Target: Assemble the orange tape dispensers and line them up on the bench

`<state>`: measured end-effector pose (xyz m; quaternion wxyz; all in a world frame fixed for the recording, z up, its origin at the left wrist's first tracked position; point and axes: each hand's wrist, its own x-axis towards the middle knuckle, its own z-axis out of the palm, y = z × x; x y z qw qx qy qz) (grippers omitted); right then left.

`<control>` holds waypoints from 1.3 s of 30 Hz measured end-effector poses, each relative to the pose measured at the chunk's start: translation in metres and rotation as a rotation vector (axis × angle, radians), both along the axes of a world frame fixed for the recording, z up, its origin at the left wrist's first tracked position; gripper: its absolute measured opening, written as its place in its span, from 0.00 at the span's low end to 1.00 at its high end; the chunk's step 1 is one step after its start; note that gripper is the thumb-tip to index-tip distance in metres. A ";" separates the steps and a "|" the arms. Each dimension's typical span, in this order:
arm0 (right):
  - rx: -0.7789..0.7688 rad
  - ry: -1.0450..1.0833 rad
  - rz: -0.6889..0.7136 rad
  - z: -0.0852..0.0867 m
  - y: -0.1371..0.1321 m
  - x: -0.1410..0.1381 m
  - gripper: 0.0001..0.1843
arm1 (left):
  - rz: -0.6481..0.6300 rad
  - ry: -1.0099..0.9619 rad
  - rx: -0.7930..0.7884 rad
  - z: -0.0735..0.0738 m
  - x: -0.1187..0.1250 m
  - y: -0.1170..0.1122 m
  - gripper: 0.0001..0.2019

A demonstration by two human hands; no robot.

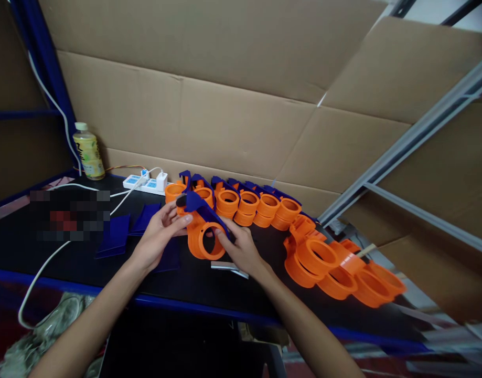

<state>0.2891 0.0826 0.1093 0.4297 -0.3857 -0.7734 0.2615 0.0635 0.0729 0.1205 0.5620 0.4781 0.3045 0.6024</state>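
Observation:
An orange plastic tape dispenser (195, 237) with a dark blue cover along its top is held up between both hands, above the black tabletop. My left hand (158, 231) grips its far left end, thumb on the orange body. My right hand (243, 244) closes on the ring end, with the thumb at the ring's opening and the fingers behind the blue cover. Just below lie thin silver metal strips (225, 266). Behind the hands runs a row of similar orange tape dispensers (246, 202) with blue covers.
Orange bodies without blue covers (335, 268) are piled at the right. Flat blue pieces (115, 234) lie left of my hands. A white power strip (142, 184) with plugs and cables and a yellow-labelled bottle (88, 152) stand at the back left. Cardboard (209, 115) walls the back.

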 end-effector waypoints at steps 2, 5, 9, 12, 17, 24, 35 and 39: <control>-0.067 0.071 0.009 -0.001 0.002 -0.001 0.18 | -0.018 0.002 0.028 0.000 0.000 0.000 0.24; -0.188 0.204 0.090 -0.002 0.003 -0.004 0.19 | 0.017 -0.019 0.034 -0.002 0.000 0.000 0.22; -0.338 0.346 0.202 -0.002 -0.001 -0.010 0.24 | 0.014 -0.022 0.030 -0.003 -0.001 0.002 0.20; -0.423 0.331 0.248 -0.003 -0.004 -0.011 0.25 | -0.002 -0.026 0.023 -0.003 -0.002 0.003 0.19; -0.434 0.216 0.244 0.001 -0.003 -0.007 0.29 | 0.050 -0.022 0.066 -0.001 0.000 0.000 0.20; -0.348 0.157 0.350 0.017 -0.005 0.003 0.38 | 0.122 0.013 0.135 -0.002 0.004 -0.001 0.21; 0.043 -0.274 -0.155 0.097 -0.035 0.091 0.43 | -0.223 0.127 0.135 -0.008 0.007 -0.005 0.28; 0.353 -0.611 -0.728 0.138 -0.007 0.204 0.46 | -0.209 0.217 0.113 -0.007 0.001 -0.002 0.22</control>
